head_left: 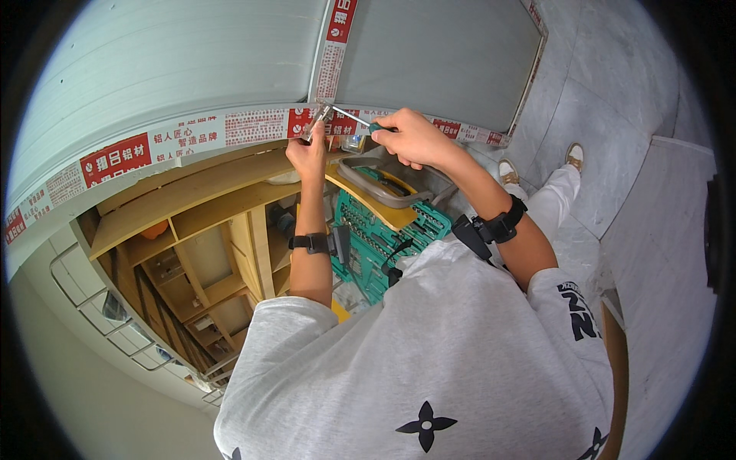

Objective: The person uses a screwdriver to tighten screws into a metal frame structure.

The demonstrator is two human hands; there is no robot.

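My left hand (308,157) is closed on a small metal fitting (320,116) at the junction of two aluminium profiles covered in red-and-white film: the upright one (336,46) and the crosswise one (192,136). My right hand (408,139) grips the dark green handle of a screwdriver (354,117), whose shaft reaches left to that fitting; the exact contact at the tip is too small to tell. Grey panels (433,54) lie either side of the upright profile.
Below are an open teal tool case (356,230), a yellow step (391,208) and wooden cabinetry (207,261). At the left is a metal ladder-like rack (96,310). Another person's legs (556,195), in light trousers and shoes, are on the grey tiled floor (606,92) at right.
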